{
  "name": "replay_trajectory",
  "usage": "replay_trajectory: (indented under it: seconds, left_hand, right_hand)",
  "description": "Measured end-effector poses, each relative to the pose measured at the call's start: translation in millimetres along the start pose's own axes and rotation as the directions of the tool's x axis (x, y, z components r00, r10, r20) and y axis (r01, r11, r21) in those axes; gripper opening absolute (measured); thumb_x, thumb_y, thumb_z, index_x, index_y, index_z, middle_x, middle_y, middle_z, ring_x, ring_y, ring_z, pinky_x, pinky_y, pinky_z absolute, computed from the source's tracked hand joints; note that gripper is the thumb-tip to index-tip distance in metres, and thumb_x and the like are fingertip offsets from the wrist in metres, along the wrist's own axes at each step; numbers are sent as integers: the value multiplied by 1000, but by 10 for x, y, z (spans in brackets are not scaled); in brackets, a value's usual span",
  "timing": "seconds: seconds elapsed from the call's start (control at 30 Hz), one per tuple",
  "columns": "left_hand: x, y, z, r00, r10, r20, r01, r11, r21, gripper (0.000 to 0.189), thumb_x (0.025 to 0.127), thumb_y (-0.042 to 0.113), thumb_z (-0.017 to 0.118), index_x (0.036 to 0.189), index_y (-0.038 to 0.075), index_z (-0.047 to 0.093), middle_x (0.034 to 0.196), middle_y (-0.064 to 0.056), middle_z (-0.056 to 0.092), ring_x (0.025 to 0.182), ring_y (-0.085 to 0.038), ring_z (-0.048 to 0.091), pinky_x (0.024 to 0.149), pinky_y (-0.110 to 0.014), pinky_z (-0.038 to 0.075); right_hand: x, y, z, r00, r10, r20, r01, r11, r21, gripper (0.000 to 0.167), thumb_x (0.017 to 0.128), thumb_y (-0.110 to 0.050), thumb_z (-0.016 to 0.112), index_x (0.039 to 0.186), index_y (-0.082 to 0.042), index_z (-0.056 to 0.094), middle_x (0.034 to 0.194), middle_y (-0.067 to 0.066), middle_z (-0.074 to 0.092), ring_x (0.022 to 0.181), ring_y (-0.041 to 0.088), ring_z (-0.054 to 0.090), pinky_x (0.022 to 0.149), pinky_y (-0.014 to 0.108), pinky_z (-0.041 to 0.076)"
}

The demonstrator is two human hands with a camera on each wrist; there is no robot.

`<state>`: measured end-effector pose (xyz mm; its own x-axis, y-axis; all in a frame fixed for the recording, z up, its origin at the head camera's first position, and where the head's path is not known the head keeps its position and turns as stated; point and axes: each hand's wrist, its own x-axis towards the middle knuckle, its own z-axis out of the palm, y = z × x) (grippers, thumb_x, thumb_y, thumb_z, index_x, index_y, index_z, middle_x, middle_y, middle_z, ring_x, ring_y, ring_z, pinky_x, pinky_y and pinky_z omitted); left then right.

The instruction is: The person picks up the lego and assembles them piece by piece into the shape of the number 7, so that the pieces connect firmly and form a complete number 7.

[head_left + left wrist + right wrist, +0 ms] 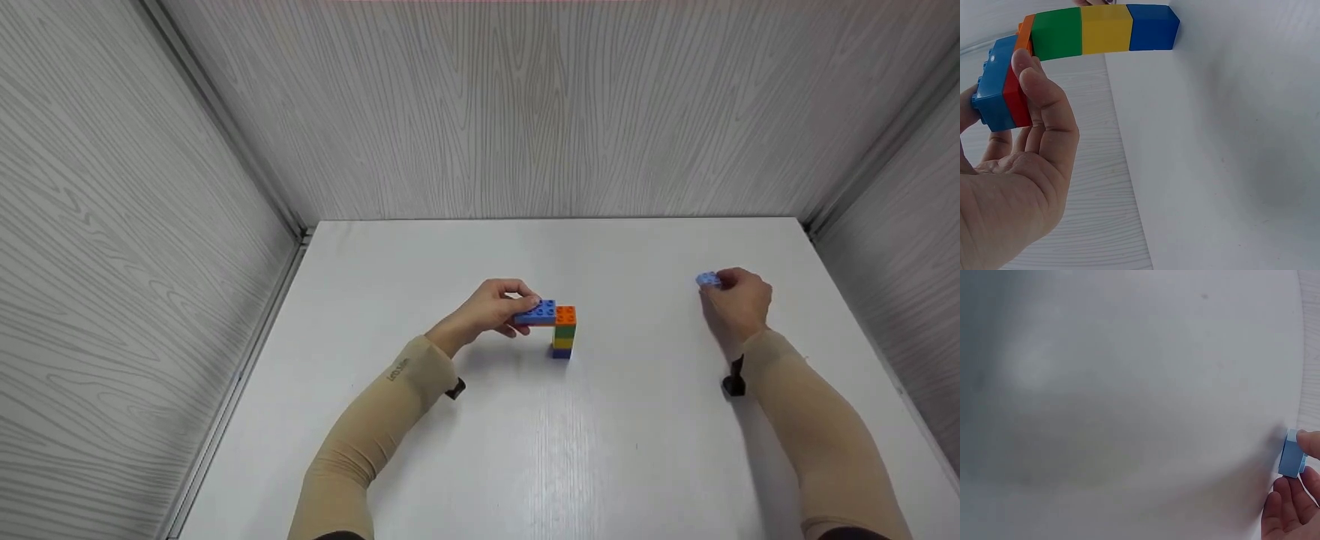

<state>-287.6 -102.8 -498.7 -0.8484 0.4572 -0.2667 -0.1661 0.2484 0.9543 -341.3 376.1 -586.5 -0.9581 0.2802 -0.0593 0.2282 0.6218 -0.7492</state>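
A small tower of toy building bricks stands on the white table, with an orange brick (565,315) on top. Beneath it come a green brick (1057,34), a yellow brick (1107,29) and a dark blue brick (1154,27) at the foot. A blue brick (535,312) over a red brick (1016,98) juts out left from the tower's top. My left hand (499,306) grips this pair, thumb on the studs, fingers underneath. Off to the right, my right hand (739,300) pinches a light blue brick (1292,454) between thumb and fingers, low over the table.
The white table (480,450) ends at a pale wood-grain back panel (480,112). Similar panels rise at the left (112,262) and right (900,247). Dark wrist-camera mounts sit under both sleeves.
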Motion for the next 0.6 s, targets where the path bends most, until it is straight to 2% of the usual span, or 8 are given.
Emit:
replay_trajectory:
  seconds: [0.17,0.37,0.5,0.6]
  left_hand:
    - [10,2,7,1000,-6,-2,6,1000,9,21,111,32,72,120,14,78,100,-3,82,73,-11,78,67,-24,65]
    - [23,2,16,1000,1,0,-1,1000,1,20,111,30,72,119,13,79,97,-2,83,71,-11,78,66,-24,64]
    - [21,5,19,1000,1,-4,-1,1000,5,20,111,31,72,119,14,79,97,-2,83,72,-11,78,66,-24,64]
    - [15,9,25,1000,0,-6,0,1000,12,20,112,33,72,118,15,78,98,-2,82,73,-11,78,67,-24,64]
  right_hand:
    - [-5,-11,9,1000,5,3,-5,1000,16,51,108,-26,70,151,1,64,148,27,64,137,43,60,123,59,49]
    - [-82,-80,28,999,-44,3,44,999,18,53,109,-29,69,153,1,63,148,28,65,137,43,61,120,57,51]
    - [-169,-180,53,995,-95,17,94,995,27,51,110,-28,69,153,0,64,150,26,66,137,41,61,117,55,52]
    - [-228,-249,82,987,-160,7,160,987,8,47,110,-25,71,150,0,66,149,25,68,137,42,63,114,52,54]
